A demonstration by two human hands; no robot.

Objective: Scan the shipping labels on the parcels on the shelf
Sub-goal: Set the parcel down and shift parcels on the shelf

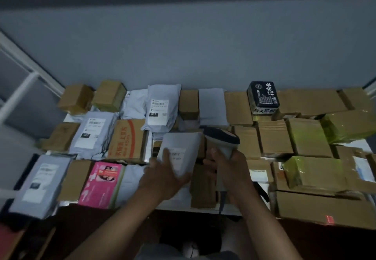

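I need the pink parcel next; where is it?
In the head view, the pink parcel lies front left on the shelf, left of the left hand.

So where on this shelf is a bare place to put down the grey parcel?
Bare white shelf shows only at the front edge, between the left hand and the right hand, beside a brown box. A small strip lies far right. Elsewhere parcels crowd together.

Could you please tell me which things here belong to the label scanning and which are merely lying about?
In the job:
- left hand holding the grey mailer
- right hand gripping the scanner
- labelled grey bags
- cardboard boxes

Lying about:
- window frame
- grey wall
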